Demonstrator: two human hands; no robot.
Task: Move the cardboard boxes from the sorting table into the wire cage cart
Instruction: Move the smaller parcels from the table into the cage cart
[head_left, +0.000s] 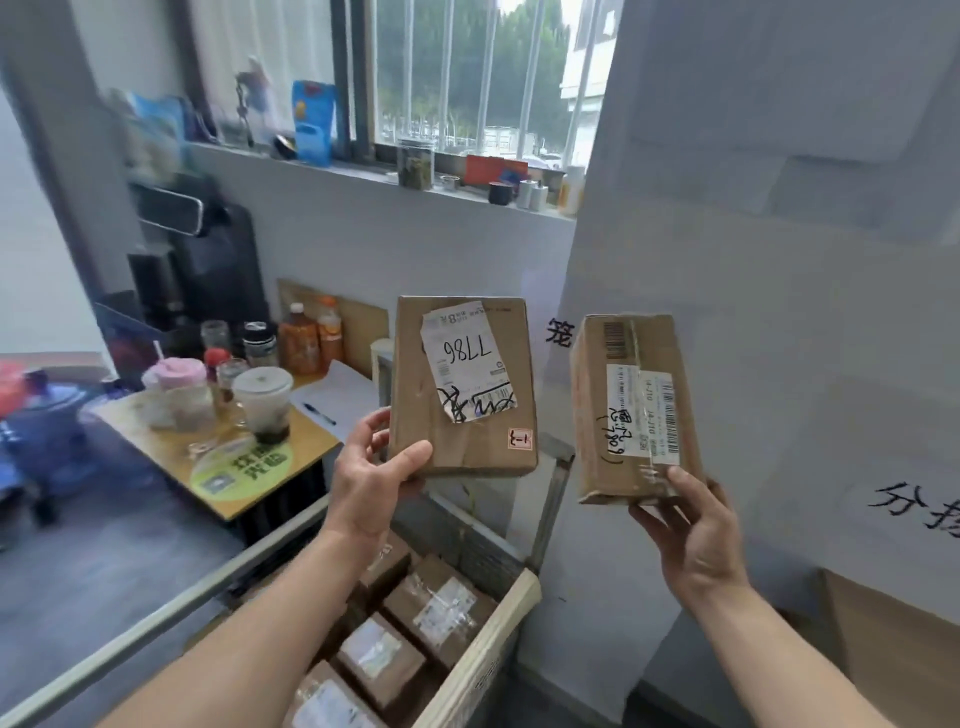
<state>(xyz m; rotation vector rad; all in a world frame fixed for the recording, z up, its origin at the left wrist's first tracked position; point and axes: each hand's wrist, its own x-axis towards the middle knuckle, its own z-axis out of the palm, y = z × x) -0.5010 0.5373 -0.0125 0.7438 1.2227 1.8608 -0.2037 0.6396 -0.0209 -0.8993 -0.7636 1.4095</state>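
Loaded boxes: at least five taped, labelled cartons (431, 608) lie packed side by side in the wire cage cart (166, 616), low in the near middle under the person's forearms. That share of the job looks done.
Cart room: the load sits well below the rail, so I'd judge there is space for more on top.
Left hand: the left hand (371, 478) grips the lower left corner of a flat box (462, 384), thumb on the front face and fingers behind. The box is held upright above the far end of the cart, its label upside down.
Right hand: the right hand (696, 535) grips the bottom end of a taller box (634, 410), thumb on the label side and fingers beneath. This box is to the right of the flat box and apart from it, about over the cart's right edge.
Step in hand: both boxes are in the air and neither is in the cart yet. To my eye they are the next two to go in.
Left to do: lower both onto the load. The sorting table is not in sight, so I cannot tell how many boxes wait there.
Side worktop: to the middle left, a small wooden worktop (311, 441) carries cups, jars and drink bottles. I see no cartons on it.
Window sill: the far sill (363, 174) holds jars, tins and packets.
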